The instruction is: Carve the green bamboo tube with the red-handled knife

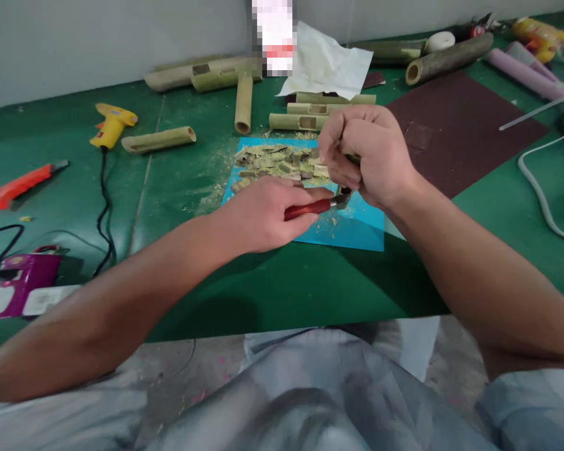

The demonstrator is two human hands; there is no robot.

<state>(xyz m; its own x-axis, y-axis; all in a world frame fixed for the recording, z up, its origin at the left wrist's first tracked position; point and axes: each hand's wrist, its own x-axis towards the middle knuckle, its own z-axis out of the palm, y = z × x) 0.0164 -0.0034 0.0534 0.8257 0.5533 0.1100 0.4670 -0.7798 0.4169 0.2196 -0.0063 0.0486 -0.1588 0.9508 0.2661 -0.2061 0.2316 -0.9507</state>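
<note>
My left hand (263, 213): fingers wrapped around red-handled knife (310, 207); my right hand (366, 153): fist clenched on small bamboo piece (355, 160), mostly hidden; blue mat (357, 228) beneath, bamboo chips (277, 163) heaped.

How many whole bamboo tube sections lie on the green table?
About 8: one beside the glue gun, two by the wall, one upright-pointing, two stacked behind the right hand, two far right. More may be hidden.
</note>
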